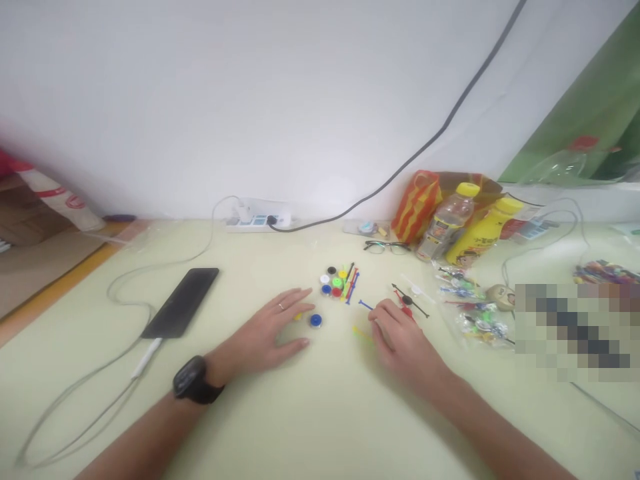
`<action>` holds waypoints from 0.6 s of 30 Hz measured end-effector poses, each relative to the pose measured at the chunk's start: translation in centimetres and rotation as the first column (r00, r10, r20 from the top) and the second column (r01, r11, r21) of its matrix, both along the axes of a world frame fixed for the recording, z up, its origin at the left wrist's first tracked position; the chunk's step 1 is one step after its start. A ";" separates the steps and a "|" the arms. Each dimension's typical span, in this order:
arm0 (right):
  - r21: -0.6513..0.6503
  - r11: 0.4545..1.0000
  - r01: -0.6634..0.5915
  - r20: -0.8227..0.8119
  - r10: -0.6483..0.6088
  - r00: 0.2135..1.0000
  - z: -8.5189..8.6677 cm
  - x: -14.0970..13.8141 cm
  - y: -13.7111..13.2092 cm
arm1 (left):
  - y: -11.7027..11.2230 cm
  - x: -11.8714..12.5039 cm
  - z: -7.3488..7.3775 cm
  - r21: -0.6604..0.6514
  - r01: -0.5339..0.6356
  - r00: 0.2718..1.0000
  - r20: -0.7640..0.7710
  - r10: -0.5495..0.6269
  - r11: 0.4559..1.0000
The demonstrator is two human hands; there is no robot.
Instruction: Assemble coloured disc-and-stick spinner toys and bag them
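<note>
My left hand (270,330) lies flat on the pale table (320,413), fingers stretched out, with a black watch on the wrist. Its fingertips reach a small yellow piece and a blue round cap (315,321). My right hand (400,340) rests to the right with fingers curled down on the table, beside a red piece (406,311) and a yellow-green stick (361,333); whether it holds anything is hidden. A cluster of small coloured caps and sticks (340,281) lies just beyond both hands. A blue stick (365,305) lies between them.
A black phone (183,301) on a white cable lies at the left. A power strip (257,219) sits at the wall. Glasses (387,247), two yellow-capped bottles (465,223), an orange bag and packets of toys (475,313) crowd the right side.
</note>
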State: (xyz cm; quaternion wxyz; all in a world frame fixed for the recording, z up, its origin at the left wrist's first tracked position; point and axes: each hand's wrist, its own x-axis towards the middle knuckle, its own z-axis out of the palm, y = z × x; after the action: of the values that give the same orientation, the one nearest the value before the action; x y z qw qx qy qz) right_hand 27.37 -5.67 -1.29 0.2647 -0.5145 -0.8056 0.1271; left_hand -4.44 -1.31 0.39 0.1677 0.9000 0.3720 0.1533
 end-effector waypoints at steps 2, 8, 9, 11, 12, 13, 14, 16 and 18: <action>-0.013 1.000 0.019 0.000 -0.020 1.000 -0.1 -0.3 -0.3 | -0.2 0.4 -0.6 0.011 -0.011 1.000 -0.003 0.011 1.000; -0.066 0.998 -0.006 -0.004 0.005 1.000 -0.5 -1.2 -0.8 | -0.3 0.8 -1.4 0.046 -0.003 1.000 0.006 0.002 0.999; -0.065 0.998 -0.013 -0.010 0.012 1.000 -0.5 -1.1 -0.7 | -0.2 0.9 -1.4 0.057 0.001 1.000 0.006 -0.001 0.998; -0.059 0.998 -0.036 -0.031 0.035 0.999 -0.3 -0.8 -0.5 | -0.1 1.0 -1.5 0.082 0.006 1.000 0.008 -0.007 0.997; -0.052 0.997 -0.049 -0.044 0.047 0.998 -0.1 -0.5 -0.4 | -0.1 1.0 -1.5 0.096 0.008 1.000 0.014 -0.009 0.995; -0.047 0.997 -0.060 -0.057 0.057 0.997 0.1 -0.2 -0.3 | 0.0 1.1 -1.6 0.108 0.009 1.000 0.023 -0.012 0.994; -0.048 0.996 -0.070 -0.068 0.066 0.995 0.4 0.1 -0.2 | 0.0 1.2 -1.7 0.117 0.010 0.999 0.032 -0.014 0.993; -0.065 0.993 -0.099 -0.070 0.094 0.993 1.1 0.7 -0.1 | 0.1 1.3 -2.0 0.134 0.012 0.998 0.053 -0.019 0.991; -0.086 0.984 -0.156 -0.041 0.153 0.987 1.9 1.1 -0.1 | 0.2 1.3 -2.2 0.161 0.015 0.997 0.078 -0.028 0.987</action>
State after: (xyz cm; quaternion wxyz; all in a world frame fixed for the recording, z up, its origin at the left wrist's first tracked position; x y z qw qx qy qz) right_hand 28.51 -5.75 0.57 0.2448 -0.4597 -0.8318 0.1919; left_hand -3.14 -1.12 -1.78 0.1112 0.9076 0.3418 0.2169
